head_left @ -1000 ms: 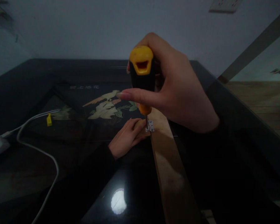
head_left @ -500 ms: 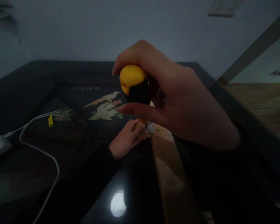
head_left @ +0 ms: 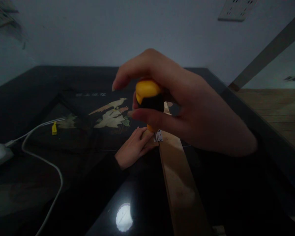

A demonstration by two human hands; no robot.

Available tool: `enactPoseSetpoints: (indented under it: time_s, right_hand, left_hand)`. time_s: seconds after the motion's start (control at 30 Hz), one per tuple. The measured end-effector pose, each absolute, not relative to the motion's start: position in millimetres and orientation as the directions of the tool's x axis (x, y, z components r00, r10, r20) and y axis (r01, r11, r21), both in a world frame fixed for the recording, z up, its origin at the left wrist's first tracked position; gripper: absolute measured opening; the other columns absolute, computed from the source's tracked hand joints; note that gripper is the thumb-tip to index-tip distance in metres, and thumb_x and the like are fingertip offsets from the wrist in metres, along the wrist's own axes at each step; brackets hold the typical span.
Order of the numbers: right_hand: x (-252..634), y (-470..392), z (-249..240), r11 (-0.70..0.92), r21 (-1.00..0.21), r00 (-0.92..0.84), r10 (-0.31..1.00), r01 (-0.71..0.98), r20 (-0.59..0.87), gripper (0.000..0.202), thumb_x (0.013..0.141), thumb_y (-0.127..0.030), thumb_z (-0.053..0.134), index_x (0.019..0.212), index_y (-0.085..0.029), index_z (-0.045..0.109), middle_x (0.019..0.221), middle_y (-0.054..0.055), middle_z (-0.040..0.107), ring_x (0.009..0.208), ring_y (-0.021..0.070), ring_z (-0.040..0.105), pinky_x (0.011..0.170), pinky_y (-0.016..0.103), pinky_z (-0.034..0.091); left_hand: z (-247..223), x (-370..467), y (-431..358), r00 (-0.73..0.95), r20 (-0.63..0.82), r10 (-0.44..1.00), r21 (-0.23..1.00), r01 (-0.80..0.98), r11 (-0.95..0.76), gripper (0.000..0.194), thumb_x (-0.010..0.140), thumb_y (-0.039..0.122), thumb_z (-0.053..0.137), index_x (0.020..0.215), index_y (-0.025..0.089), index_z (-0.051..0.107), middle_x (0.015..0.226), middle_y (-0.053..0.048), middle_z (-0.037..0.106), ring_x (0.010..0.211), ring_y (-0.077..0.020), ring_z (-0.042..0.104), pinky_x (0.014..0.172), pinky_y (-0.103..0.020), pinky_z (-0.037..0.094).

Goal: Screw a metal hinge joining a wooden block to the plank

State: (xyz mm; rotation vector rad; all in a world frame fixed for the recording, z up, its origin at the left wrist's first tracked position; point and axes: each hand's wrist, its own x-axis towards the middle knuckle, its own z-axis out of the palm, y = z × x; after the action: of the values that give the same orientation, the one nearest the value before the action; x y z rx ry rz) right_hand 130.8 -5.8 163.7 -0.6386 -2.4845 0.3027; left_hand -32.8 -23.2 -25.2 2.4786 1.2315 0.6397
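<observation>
In the head view, my right hand is curled round the yellow and black handle of a screwdriver, which stands roughly upright. Its thumb lies along the near side of the handle, while one finger arches out past the top on the left. Just below the handle is a small silver hinge on wood; the screwdriver's tip is hidden. My left hand holds a wooden piece left of the hinge, between thumb and fingers. A long wooden board runs from the hinge toward me.
The dark glossy table carries an inlaid bird and flower picture. On the left lie a white cable, a yellow tag and a white plug block. A wall socket is above, at the back right.
The screwdriver handle has shifted a little right and down, and my right hand's fingers have loosened and extended around it. My left hand stays on the wood.
</observation>
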Motion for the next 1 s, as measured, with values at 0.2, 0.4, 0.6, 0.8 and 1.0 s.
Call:
enactPoseSetpoints:
  time_s: [0.2,0.4,0.6,0.8,1.0]
  right_hand:
    - [122,-3,157,0.799,-0.359,-0.642,0.601,0.483,0.476,0.028,0.09,-0.037,0.048,0.111,-0.018,0.052,0.106,0.004,0.059,0.091,0.0166,0.057,0.082,0.03,0.045]
    - [135,-5,163,0.891,-0.357,-0.75,0.437,0.282,0.496,0.029,0.091,-0.014,0.044,0.12,-0.014,0.044,0.119,0.003,0.052,0.103,0.009,0.052,0.088,0.021,0.043]
    - [122,-3,156,0.833,-0.278,-0.639,0.548,0.479,0.54,0.028,0.089,-0.039,0.051,0.107,-0.019,0.056,0.105,0.003,0.059,0.092,0.0157,0.058,0.078,0.026,0.045]
    - [132,-3,162,0.887,-0.335,-0.753,0.451,0.318,0.479,0.025,0.093,-0.016,0.041,0.114,-0.015,0.054,0.115,0.002,0.061,0.101,0.009,0.056,0.087,0.019,0.042]
    - [127,-3,157,0.86,-0.232,-0.668,0.501,0.454,0.55,0.024,0.09,-0.036,0.051,0.104,-0.019,0.06,0.101,0.002,0.062,0.089,0.0134,0.058,0.077,0.025,0.044]
  left_hand:
    - [-25,-32,-23,0.528,0.285,0.8,0.43,0.675,-0.599,0.033,0.092,0.03,0.049,0.123,0.02,0.052,0.131,-0.013,0.048,0.124,-0.03,0.043,0.105,-0.055,0.036]
    - [-25,-33,-24,0.536,0.274,0.798,0.429,0.675,-0.601,0.043,0.091,0.031,0.051,0.132,0.02,0.044,0.134,-0.014,0.046,0.125,-0.0305,0.042,0.105,-0.054,0.037]
    - [-25,-33,-23,0.539,0.262,0.8,0.425,0.68,-0.598,0.044,0.092,0.031,0.05,0.134,0.021,0.042,0.139,-0.014,0.042,0.13,-0.0301,0.037,0.108,-0.055,0.032]
    - [-25,-33,-24,0.542,0.259,0.8,0.43,0.677,-0.598,0.045,0.091,0.03,0.051,0.134,0.021,0.042,0.139,-0.014,0.041,0.129,-0.0299,0.038,0.108,-0.054,0.032]
    - [-24,-33,-24,0.545,0.261,0.797,0.425,0.676,-0.602,0.049,0.09,0.029,0.052,0.137,0.021,0.038,0.14,-0.014,0.04,0.131,-0.0305,0.036,0.108,-0.054,0.032]
